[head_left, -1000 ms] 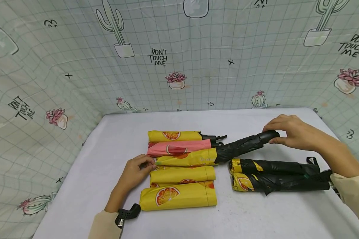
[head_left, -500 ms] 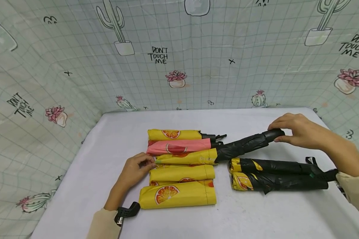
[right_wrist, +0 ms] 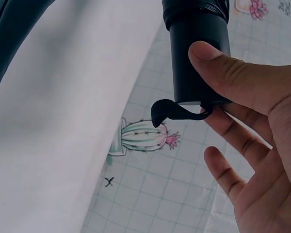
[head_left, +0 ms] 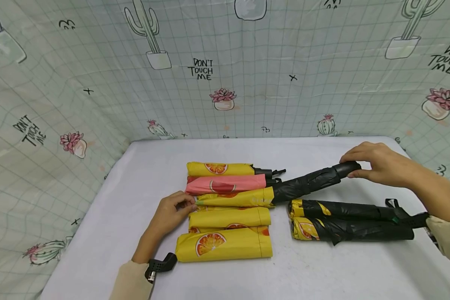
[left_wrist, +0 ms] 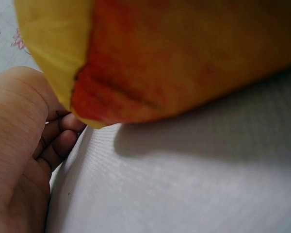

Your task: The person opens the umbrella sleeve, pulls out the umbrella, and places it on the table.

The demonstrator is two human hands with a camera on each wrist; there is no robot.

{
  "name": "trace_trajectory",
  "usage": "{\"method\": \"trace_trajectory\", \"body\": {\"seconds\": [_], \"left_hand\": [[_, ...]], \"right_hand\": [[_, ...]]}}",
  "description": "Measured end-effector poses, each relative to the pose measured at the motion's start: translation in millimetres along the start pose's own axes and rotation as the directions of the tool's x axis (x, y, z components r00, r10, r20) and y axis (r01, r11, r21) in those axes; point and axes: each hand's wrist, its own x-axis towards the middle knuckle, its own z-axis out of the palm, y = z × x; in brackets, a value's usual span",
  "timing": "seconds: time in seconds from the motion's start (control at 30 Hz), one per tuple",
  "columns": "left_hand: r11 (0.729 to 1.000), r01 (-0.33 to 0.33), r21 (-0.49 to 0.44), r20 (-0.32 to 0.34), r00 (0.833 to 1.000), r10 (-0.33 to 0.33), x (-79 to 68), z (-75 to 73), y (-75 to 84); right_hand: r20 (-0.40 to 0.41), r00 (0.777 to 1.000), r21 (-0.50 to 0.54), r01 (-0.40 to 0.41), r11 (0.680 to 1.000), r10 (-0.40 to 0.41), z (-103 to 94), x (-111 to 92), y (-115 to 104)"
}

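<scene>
My right hand grips the black handle end of a folded umbrella between thumb and fingers, tilted up to the right. In the right wrist view the umbrella handle shows with a small wrist strap hanging off it. The umbrella's other end is inside a yellow sleeve with orange-slice print. At that sleeve's left end my left hand pinches the tip with thumb and fingertips. A blurred yellow and orange sleeve fills the top of the left wrist view, partly hiding the fingers.
Behind lie a yellow umbrella and a pink one, both sleeved with black handles showing. Yellow sleeves lie in front. Two black umbrellas with yellow ends rest at right on the white table. Patterned cloth hangs behind.
My right hand has moved slightly right, drawing the umbrella with it, so more black shows beyond the yellow sleeve. My left hand stays at the sleeve's end.
</scene>
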Motion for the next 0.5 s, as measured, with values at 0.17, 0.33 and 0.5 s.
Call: {"method": "trace_trajectory", "body": {"seconds": [0.17,0.33,0.5], "left_hand": [[1.000,0.004,0.000,0.006,1.000,-0.004,0.7,-1.5,2.0],[1.000,0.011,0.011,0.011,1.000,-0.011,0.4,-0.9,1.0],[1.000,0.010,0.007,0.012,1.000,-0.010,0.7,-1.1,-0.1]], "right_hand": [[-0.011,1.000,-0.004,0.013,1.000,-0.013,-0.8,1.0,1.4],[-0.015,1.000,-0.010,0.019,1.000,-0.020,-2.1,2.3,2.4],[-0.025,0.999,-0.015,-0.038,0.999,0.038,-9.0,1.1,4.4]]}}
